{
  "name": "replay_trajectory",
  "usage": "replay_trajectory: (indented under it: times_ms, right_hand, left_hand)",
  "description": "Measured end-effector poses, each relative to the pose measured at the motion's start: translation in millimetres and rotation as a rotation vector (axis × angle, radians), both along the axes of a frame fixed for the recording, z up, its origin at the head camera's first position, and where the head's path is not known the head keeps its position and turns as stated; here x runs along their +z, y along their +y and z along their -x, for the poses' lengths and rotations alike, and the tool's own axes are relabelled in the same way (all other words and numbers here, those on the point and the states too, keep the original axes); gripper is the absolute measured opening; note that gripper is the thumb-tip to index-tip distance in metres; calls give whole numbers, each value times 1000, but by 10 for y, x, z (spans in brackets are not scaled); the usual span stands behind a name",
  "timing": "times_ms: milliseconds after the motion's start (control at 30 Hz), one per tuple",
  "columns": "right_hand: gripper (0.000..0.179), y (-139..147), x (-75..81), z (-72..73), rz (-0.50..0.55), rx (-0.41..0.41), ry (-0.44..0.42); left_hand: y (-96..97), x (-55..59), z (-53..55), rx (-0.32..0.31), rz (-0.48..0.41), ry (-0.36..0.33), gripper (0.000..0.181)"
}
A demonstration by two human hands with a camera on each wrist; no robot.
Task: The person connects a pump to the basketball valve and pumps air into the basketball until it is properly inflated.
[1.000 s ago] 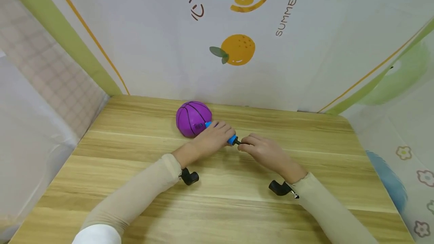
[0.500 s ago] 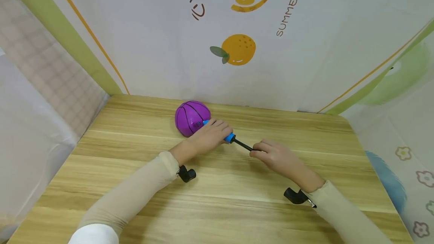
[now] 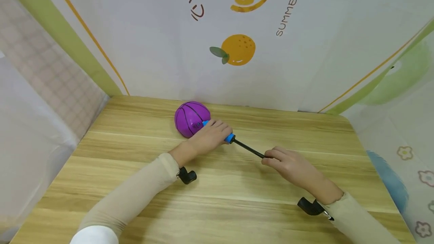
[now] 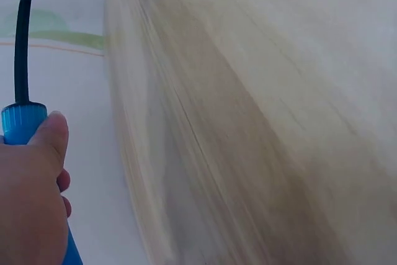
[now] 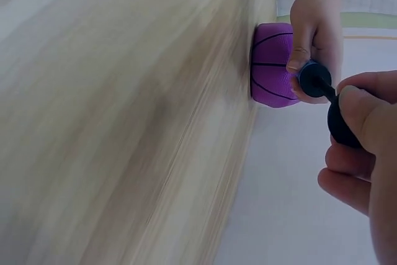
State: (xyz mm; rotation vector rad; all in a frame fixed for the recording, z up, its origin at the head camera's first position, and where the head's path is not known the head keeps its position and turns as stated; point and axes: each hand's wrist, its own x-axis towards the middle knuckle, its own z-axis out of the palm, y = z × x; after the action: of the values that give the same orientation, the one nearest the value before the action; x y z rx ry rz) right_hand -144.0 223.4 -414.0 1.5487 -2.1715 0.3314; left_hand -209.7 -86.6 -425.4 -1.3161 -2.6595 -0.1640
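A purple ball (image 3: 190, 118) with black seam lines, looking partly deflated, sits on the table toward the back. My left hand (image 3: 211, 137) grips the blue barrel (image 3: 229, 138) of a hand pump, whose far end points at the ball. From the barrel a long black rod (image 3: 249, 148) stretches out to the right. My right hand (image 3: 292, 166) holds the pump's black handle (image 5: 342, 123), thumb and fingers bent around it. In the left wrist view the left thumb (image 4: 54, 134) lies along the barrel near its ribbed collar. The pump's tip at the ball is mostly hidden by the left hand.
The wooden table (image 3: 217, 214) spreads under both arms. A white printed curtain (image 3: 278, 78) hangs right behind its back edge, with more cloth at both sides. Black wrist mounts (image 3: 310, 206) hang below each forearm.
My right hand has drawn back to the right and toward me, pulling the black rod far out of the blue barrel. The left hand and the ball have shifted only slightly left.
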Motion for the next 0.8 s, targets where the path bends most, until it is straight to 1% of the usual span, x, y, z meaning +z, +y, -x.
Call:
replay_trajectory:
  times_ms: [133,233,333,367,467,500,633,800]
  right_hand:
    - [39,-47,-18,29,-11,-22,-16]
    - [42,-131,-13,71,-14,-35,-10]
    - [42,-224,-1,133,-13,-39,-4]
    - [38,-255,-3,157,-13,-37,-4]
    - [16,-340,-24,227,-15,-42,-15]
    - [13,-369,-33,248,-19,-45,-20]
    - [25,-483,-58,327,-23,-48,-22]
    - [22,-572,-55,387,-26,-43,-31]
  left_hand:
    - [28,-3,-29,15,32,34,25]
    - [48,10,-40,28,45,33,25]
    - [58,26,-45,41,47,19,24]
    - [62,31,-46,42,46,15,24]
    - [77,42,-52,41,48,14,23]
    - [82,46,-56,39,50,15,24]
    - [104,64,-72,28,53,13,24]
    - [108,67,-80,37,62,5,24]
